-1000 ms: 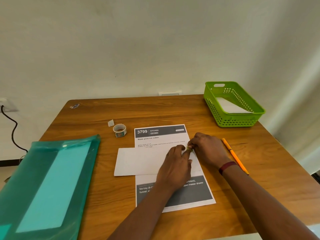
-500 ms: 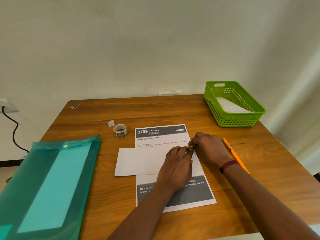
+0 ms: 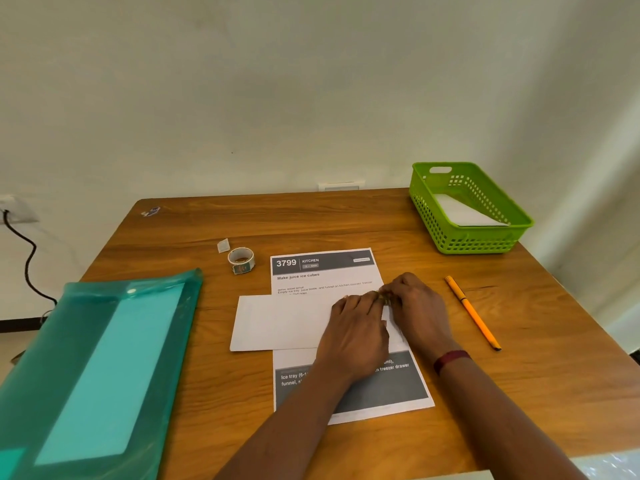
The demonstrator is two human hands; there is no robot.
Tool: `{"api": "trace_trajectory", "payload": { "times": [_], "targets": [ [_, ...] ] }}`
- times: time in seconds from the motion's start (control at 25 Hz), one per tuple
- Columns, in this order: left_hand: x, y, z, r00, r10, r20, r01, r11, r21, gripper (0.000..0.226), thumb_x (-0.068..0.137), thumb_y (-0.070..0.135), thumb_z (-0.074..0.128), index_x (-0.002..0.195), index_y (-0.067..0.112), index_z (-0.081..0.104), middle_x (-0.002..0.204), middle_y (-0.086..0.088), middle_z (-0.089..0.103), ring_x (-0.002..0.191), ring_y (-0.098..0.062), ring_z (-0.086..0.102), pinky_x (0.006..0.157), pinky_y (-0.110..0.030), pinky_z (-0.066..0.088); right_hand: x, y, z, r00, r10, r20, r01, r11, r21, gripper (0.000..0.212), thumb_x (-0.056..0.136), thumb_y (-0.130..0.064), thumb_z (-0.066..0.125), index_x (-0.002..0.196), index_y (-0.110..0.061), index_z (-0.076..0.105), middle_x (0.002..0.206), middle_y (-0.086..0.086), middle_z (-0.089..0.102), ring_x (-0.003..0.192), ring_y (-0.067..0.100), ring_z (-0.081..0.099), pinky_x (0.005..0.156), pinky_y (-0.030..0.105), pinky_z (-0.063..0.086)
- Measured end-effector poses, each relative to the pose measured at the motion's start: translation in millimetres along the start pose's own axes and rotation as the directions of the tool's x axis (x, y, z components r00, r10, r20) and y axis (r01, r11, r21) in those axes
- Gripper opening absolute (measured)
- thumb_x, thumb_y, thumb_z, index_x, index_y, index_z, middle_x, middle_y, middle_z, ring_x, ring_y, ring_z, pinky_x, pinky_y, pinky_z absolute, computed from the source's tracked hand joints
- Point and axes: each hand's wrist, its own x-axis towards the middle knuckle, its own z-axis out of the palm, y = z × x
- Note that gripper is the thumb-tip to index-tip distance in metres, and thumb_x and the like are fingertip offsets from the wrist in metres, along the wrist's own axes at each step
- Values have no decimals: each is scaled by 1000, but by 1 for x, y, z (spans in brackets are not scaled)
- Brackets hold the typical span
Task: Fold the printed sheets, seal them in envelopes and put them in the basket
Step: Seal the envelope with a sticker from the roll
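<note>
Centre frame, both hands meet at the top right corner of the white envelope (image 3: pixel 284 323) lying across the printed sheet (image 3: pixel 322 271). The right hand (image 3: pixel 415 306), fingers curled tight, pinches a small greenish piece (image 3: pixel 384 299). The left hand (image 3: pixel 356 327) presses the envelope with its fingertips bent against that piece; grip unclear. The green basket (image 3: pixel 478 240) sits upper right.

One printed sheet (image 3: pixel 325 277), two envelopes (image 3: pixel 284 323) (image 3: pixel 464 213) — one green basket (image 3: pixel 478 242), one tape roll (image 3: pixel 241 259), one orange pen (image 3: pixel 472 313), one teal folder (image 3: pixel 86 358).
</note>
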Motion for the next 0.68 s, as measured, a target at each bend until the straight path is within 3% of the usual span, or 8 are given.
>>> {"api": "trace_trajectory", "payload": {
  "times": [0.24,0.48,0.6,0.68],
  "targets": [
    [0,1,0,1000,-5,-13,5,1000,12,39,95,33,40,127,18,58,129,0,59,121,-18,49,107,-37,36,-18,1,0,996,-90,8,89,996,28,21,76,3,75,91,-10,79,102,11,71,82,26,69,68,33,56],
    [1,1,0,1000,16,-2,-16,1000,-14,36,97,30,42,124,16,59,126,-1,61,120,-19,50,108,-38,36,-16,1,3,999,-48,25,46,995,89,19,79,6,69,88,-8,77,101,11,69,83,25,66,69,31,54],
    [0,0,-3,999,-48,-6,46,981,-189,33,97,23,49,128,14,60,129,-4,61,122,-20,51,110,-33,37,-20,0,1,999,-39,-36,43,993,112,16,82,4,68,93,-6,75,100,10,71,84,23,67,71,30,54],
    [-1,-5,-12,985,-169,-19,150,915,-374,36,94,12,57,130,15,60,132,-3,60,123,-17,52,107,-19,34,-21,-3,-5,996,25,-84,-15,993,114,6,87,-3,66,90,-7,71,90,9,70,77,22,64,63,31,54]
  ]
}}
